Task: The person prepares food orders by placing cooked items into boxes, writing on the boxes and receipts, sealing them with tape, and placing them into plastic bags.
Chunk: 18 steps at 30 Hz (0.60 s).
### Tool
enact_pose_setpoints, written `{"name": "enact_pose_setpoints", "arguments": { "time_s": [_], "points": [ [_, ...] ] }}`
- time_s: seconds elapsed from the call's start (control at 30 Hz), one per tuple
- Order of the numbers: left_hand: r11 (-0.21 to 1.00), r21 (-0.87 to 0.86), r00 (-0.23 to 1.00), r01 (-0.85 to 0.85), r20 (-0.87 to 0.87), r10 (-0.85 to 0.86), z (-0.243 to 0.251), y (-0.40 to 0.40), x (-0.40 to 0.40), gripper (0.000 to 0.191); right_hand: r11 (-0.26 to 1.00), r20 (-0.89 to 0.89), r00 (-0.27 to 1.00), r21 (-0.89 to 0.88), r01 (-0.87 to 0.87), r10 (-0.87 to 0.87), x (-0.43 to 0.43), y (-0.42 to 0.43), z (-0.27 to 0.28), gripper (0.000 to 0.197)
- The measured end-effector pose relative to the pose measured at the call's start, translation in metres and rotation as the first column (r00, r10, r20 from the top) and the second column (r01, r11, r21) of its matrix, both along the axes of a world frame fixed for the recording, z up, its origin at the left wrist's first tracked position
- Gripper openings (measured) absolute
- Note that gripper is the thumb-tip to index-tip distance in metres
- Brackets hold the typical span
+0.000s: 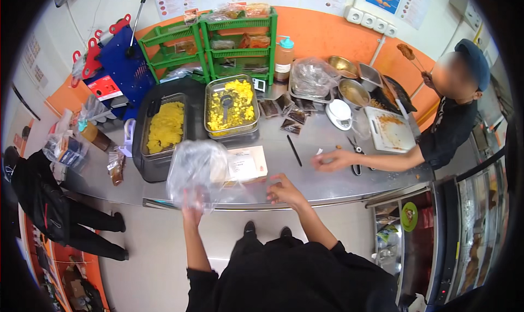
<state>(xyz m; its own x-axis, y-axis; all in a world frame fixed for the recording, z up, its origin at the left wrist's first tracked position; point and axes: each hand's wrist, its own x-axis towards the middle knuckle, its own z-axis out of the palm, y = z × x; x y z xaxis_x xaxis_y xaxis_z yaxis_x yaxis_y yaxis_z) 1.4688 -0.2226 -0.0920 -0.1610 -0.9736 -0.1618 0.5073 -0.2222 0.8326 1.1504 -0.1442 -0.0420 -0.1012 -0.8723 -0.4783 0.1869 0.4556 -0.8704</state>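
My left hand [193, 201] holds a clear plastic bag [198, 169], whose film covers the fingers. The bag is puffed up and overlaps the left part of a white carton food box [258, 158] near the counter's front edge. On the box lies a printed paper slip [241, 164]. My right hand [284, 191] hovers right of the box, empty, fingers apart. A black pen [294, 150] lies farther right. Behind the bag stand a metal tray of yellow food [166, 128] and a second tray of yellow pieces [241, 93] with a dark utensil in it.
At right, a co-worker's hand [333, 160] reaches over the counter [311, 185] near scissors [357, 158]; their other hand holds tongs gripping fried food [405, 51]. A kitchen scale [339, 113], cutting board [391, 130] and green racks [241, 52] stand behind. Another person [45, 201] stands at left.
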Motion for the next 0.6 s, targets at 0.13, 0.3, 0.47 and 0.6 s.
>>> {"name": "enact_pose_setpoints", "arguments": {
  "time_s": [0.13, 0.3, 0.47, 0.6],
  "points": [
    [0.954, 0.103, 0.949, 0.283, -0.177, -0.262, 0.025, -0.025, -0.036, 0.067, 0.985, -0.431, 0.891, -0.152, 0.084, -0.143, 0.016, -0.030, 0.018, 0.044],
    [0.719, 0.007, 0.566, 0.695, -0.622, -0.541, 0.037, -0.001, -0.111, 0.054, 0.868, -0.506, 0.752, -0.464, 0.175, -0.422, -0.051, -0.077, 0.011, 0.048],
    [0.551, -0.421, 0.264, 0.721, -0.568, -0.780, -0.021, -0.024, -0.169, 0.057, 0.605, -0.102, 0.658, -0.516, 0.606, -0.746, -0.057, -0.101, 0.057, 0.055],
    [0.855, 0.075, 0.705, 0.512, -0.605, -0.369, -0.006, -0.035, -0.197, 0.056, 0.652, -0.573, 0.313, -0.683, 0.328, -0.757, -0.008, -0.093, 0.049, 0.059]
  ]
}}
